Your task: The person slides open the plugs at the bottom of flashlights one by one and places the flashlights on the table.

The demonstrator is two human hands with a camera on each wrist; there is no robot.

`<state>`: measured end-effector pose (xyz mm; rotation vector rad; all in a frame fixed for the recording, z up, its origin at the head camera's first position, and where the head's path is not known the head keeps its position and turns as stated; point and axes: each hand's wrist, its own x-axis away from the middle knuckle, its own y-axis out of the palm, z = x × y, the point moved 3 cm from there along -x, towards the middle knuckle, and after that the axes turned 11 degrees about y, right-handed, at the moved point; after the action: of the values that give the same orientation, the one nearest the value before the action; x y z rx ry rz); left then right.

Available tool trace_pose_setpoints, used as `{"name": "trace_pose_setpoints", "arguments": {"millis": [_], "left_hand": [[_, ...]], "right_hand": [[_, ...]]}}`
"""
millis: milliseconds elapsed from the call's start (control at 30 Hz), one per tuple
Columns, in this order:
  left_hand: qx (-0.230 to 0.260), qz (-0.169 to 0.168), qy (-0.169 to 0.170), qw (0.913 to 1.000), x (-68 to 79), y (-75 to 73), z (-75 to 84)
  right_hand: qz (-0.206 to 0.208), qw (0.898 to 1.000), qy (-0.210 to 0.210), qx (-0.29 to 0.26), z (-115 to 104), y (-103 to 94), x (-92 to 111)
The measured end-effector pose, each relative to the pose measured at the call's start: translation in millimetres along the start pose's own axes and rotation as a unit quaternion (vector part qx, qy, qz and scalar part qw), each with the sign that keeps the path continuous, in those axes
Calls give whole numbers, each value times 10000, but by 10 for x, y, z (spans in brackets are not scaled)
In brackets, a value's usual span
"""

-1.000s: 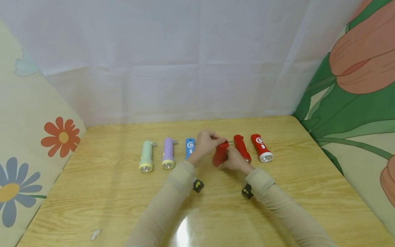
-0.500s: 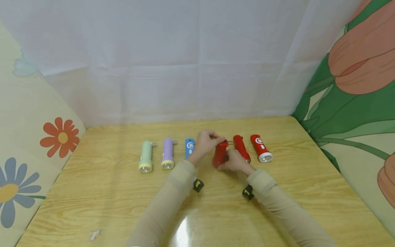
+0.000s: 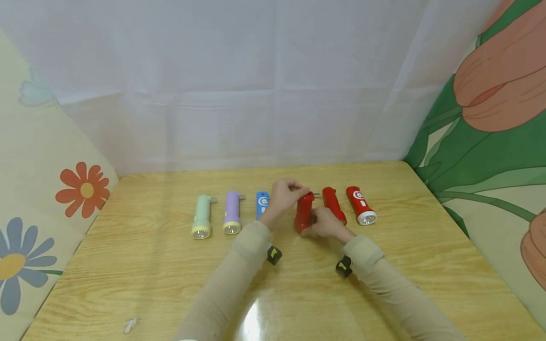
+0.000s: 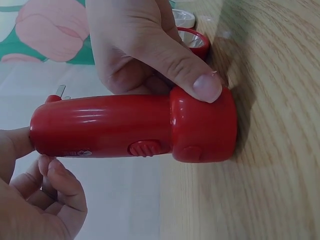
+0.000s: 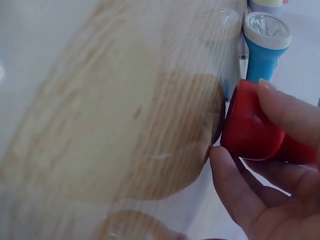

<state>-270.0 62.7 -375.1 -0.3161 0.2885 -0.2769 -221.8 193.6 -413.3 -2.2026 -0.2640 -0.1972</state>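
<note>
A red flashlight (image 3: 304,214) stands nearly upright, lamp end down, between both hands in the head view. Metal plug prongs (image 4: 61,91) stick out near its tail. With thumb and fingertip my left hand (image 3: 285,198) pinches the tail end. My right hand (image 3: 326,222) grips the wide lamp head, its thumb lying across the red rim (image 5: 247,120) in the right wrist view. At or very near the tabletop, the lamp face is hidden. The ribbed slide switch (image 4: 145,148) shows in the left wrist view.
To the left lie a green flashlight (image 3: 202,215), a purple one (image 3: 232,210) and a blue one (image 3: 262,201) partly hidden by the left hand. Two red flashlights, a plain-looking one (image 3: 332,203) and a white-rimmed one (image 3: 360,203), lie to the right on the wooden table (image 3: 298,303).
The red flashlight has tipped slightly more upright, and its prongs show more clearly to the right of the tail. Both hands keep their hold and have hardly moved.
</note>
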Motion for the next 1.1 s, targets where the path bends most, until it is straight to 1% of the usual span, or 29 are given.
{"name": "trace_pose_setpoints", "arguments": {"millis": [133, 300, 400, 533, 633, 867, 1100], "left_hand": [[-29, 15, 25, 10000, -10, 2, -2], [-87, 78, 143, 9998, -6, -5, 16], [-70, 148, 185, 9997, -7, -10, 26], [30, 159, 206, 9997, -17, -9, 18], [15, 163, 228, 9996, -20, -9, 7], [-101, 290, 446, 9985, -12, -34, 6], [-162, 266, 446, 9985, -4, -66, -20]], "right_hand": [[-61, 10000, 23, -48, 4, -1, 12], [-58, 9999, -79, -95, 17, -2, 26], [-83, 9998, -14, -153, 26, 3, 37], [-123, 9997, 55, -191, 25, 6, 53], [-111, 9998, -11, -161, 18, 6, 60], [-102, 9998, -77, -152, 22, 15, 52], [-173, 9996, -79, -193, 31, 22, 43]]}}
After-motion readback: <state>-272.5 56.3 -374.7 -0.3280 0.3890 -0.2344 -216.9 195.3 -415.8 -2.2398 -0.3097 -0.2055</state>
